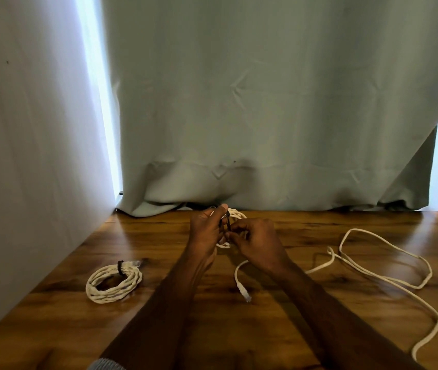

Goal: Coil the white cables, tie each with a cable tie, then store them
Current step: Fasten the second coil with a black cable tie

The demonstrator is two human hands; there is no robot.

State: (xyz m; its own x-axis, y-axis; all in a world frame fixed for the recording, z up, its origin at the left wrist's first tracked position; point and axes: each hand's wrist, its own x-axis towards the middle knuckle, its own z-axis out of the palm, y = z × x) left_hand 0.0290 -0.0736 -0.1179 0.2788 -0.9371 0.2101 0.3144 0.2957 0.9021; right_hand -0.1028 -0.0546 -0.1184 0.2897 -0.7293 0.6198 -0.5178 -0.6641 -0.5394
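Hands met mid-table: my left hand [207,228] gripped a coiled white cable [235,216], my right hand [255,241] pinched its dark cable tie [227,222]. Light, floppy cord, I judged; best held across the bundled loops.

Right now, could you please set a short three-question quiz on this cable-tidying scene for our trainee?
1. True or false: the tied coil lies to the person's left.
2. What dark item do the left hand and right hand work on at the held coil?
3. How many cables on the table lie uncoiled? A) none B) one C) three

Key: 1 true; 2 cable tie; 3 B, the loose cable.
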